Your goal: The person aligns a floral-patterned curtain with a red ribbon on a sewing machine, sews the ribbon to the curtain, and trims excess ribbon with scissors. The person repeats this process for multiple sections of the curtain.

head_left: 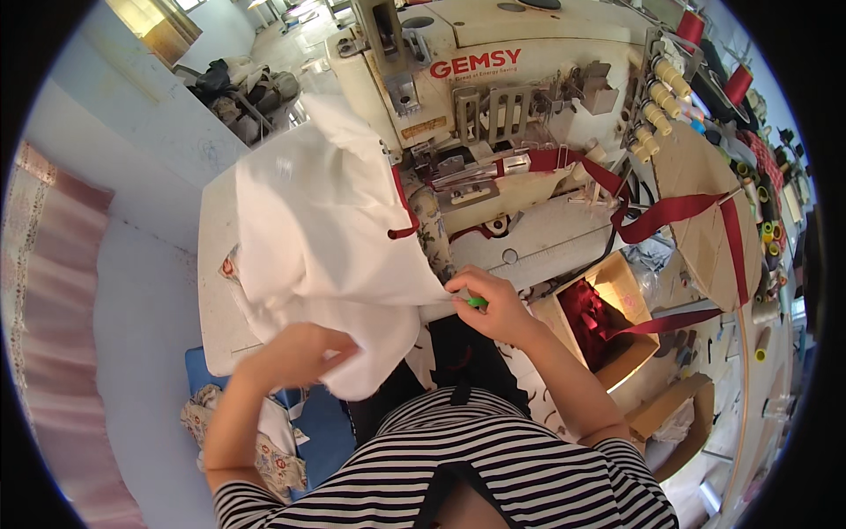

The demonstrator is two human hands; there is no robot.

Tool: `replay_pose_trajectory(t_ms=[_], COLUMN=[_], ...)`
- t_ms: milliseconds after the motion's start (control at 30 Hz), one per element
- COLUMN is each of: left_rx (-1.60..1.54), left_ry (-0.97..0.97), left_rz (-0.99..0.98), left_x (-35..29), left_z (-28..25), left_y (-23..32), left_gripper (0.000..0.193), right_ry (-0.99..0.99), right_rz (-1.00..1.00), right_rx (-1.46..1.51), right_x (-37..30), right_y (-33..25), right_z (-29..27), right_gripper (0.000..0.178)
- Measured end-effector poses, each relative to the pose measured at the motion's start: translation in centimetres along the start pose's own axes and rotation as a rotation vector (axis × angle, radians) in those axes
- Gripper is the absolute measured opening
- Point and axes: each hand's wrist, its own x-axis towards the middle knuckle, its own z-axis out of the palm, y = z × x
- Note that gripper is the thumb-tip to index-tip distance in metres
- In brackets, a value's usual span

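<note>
A large piece of white fabric [326, 212] drapes over the sewing machine's table and hangs down toward my lap. Dark red trim [404, 207] runs along part of its right edge, ending in a short loose tail. My right hand [493, 304] pinches the fabric's lower right corner between thumb and fingers. A small green object [477, 302] shows inside that same hand; its kind is mostly hidden. At the fabric's lower left, my left hand [304, 354] lies against the cloth, slightly blurred, its thumb and fingers apart.
The off-white sewing machine [520, 97] stands ahead. Dark red tape [670, 216] feeds into it from the right, past a cardboard piece [705, 185]. A box [634, 353] of red material sits at right. Patterned fabric [273, 450] lies on a blue seat [322, 436].
</note>
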Motion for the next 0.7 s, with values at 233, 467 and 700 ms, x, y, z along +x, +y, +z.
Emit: replay_pose_trajectory(t_ms=[233,467,700], left_rx=[0.437,0.485,0.434], left_ry=[0.638,0.742,0.864], left_rz=[0.437,0.451,0.267], left_x=[6.6,8.9,10.1], left_z=[1.8,4.3,7.8], left_y=[5.0,2.3,4.6], left_gripper=[0.079,0.051,0.032], right_ry=[-0.024,0.189,0.209], right_rz=[-0.097,0.241,0.18], right_rx=[0.181,0.376,-0.033], right_x=[-0.7,-2.1,1.9], right_y=[0.9,-0.3,-3.6], right_z=[-0.1,-2.1,-2.4], right_gripper=[0.02,0.03,0.032])
